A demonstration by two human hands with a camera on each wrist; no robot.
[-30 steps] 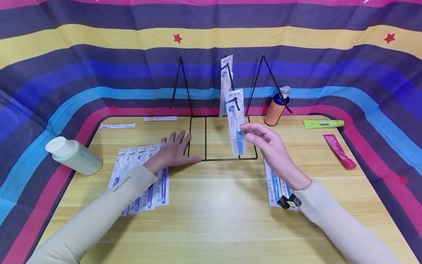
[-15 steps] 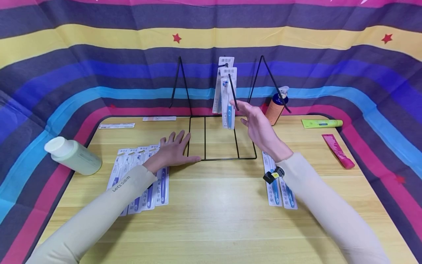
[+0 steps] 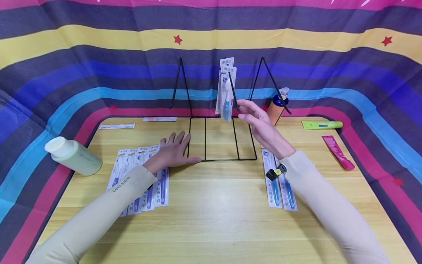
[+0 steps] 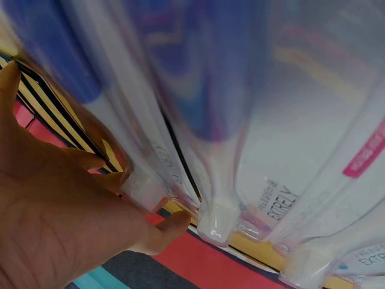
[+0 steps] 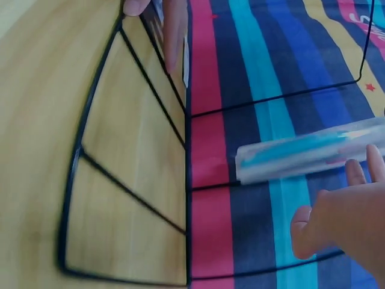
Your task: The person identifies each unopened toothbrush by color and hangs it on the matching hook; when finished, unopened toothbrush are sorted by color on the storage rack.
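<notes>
I wear cream, close-fitting sleeves on both arms; my left sleeve (image 3: pixel 99 212) reads "Let's Slim", and a black-and-yellow clip (image 3: pixel 276 172) sits at my right wrist.

The front half of the counter (image 3: pixel 217 220) lies bare between the two sleeves, open for passage. Mid-counter, the black wire rack (image 3: pixel 221 139) blocks the way, its hook carrying hanging toothbrush packs (image 3: pixel 226 91). The left hand (image 3: pixel 174 150) rests flat beside the rack's left edge, over a row of packs (image 3: pixel 141 183). Two packs (image 3: pixel 280 187) lie right of the rack. Along the right edge sit a pink tube (image 3: pixel 339 152), a green tube (image 3: pixel 321 124) and a pump bottle (image 3: pixel 277 106); a pale bottle (image 3: pixel 72 156) lies at the left edge.
</notes>
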